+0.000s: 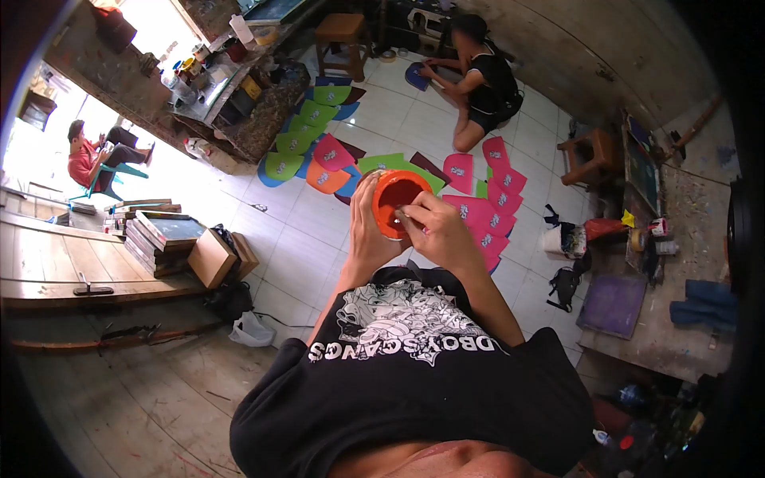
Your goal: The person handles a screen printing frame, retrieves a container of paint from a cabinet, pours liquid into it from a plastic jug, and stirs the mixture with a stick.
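Observation:
My left hand (365, 227) is wrapped around an orange tub (388, 180), which is tilted so its open mouth faces me. The inside of the tub is darker red-orange. My right hand (440, 231) is at the tub's right rim, fingers closed in a pinch over the opening. A small pale spot shows at those fingertips; what they hold, if anything, is too small to make out. Beyond the tub, green pieces (293, 143), pink pieces (458, 173) and an orange piece (327, 178), many with white prints, lie overlapping on the tiled floor.
Another person (486, 80) sits on the floor at the back, holding a blue piece (417, 76). A second person (92, 159) sits on a chair outside, left. Wooden stools (343, 40), stacked frames (159, 235), a white bucket (564, 241) and a paint-stained workbench (637, 319) stand around.

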`<action>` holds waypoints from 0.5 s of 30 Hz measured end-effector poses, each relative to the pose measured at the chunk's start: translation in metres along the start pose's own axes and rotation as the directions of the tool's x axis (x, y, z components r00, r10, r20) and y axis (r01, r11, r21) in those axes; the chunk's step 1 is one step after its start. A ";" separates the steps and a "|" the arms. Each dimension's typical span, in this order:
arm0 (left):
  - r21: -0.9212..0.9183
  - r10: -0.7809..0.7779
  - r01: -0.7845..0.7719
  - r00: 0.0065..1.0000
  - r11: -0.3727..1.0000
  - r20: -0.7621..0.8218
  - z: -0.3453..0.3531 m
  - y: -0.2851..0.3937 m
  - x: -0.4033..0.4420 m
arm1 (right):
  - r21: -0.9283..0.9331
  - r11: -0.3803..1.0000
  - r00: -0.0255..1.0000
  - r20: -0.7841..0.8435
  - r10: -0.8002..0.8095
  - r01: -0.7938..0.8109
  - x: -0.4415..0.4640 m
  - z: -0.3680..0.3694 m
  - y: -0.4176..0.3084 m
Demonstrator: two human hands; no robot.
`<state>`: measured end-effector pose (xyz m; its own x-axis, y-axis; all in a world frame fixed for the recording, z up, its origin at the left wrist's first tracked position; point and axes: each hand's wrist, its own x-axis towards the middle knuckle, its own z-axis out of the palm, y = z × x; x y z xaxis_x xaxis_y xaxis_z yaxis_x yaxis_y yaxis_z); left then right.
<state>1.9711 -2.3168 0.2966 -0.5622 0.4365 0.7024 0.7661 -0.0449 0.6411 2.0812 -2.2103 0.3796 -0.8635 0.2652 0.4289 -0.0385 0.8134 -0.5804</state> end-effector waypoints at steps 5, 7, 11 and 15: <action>-0.022 0.000 0.000 1.000 1.000 -0.004 0.000 0.010 0.009 | 0.029 0.999 0.989 -0.150 -0.012 0.017 0.011 -0.007 -0.001; -0.049 -0.026 0.025 1.000 0.998 -0.008 -0.001 0.012 0.010 | -0.088 0.996 0.983 -0.182 -0.015 -0.002 0.012 -0.012 0.001; -0.028 0.014 -0.015 0.999 1.000 -0.029 0.001 0.006 0.011 | -0.093 0.995 0.998 -0.042 0.039 -0.043 0.005 -0.008 0.002; -0.030 -0.009 0.008 1.000 1.000 -0.020 -0.001 0.009 0.009 | 0.042 0.999 0.993 -0.113 0.020 -0.015 0.009 -0.007 0.000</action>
<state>1.9725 -2.3139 0.3087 -0.5748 0.4189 0.7029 0.7519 -0.0686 0.6557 2.0770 -2.2044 0.3880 -0.8016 0.3380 0.4932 -0.0468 0.7869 -0.6153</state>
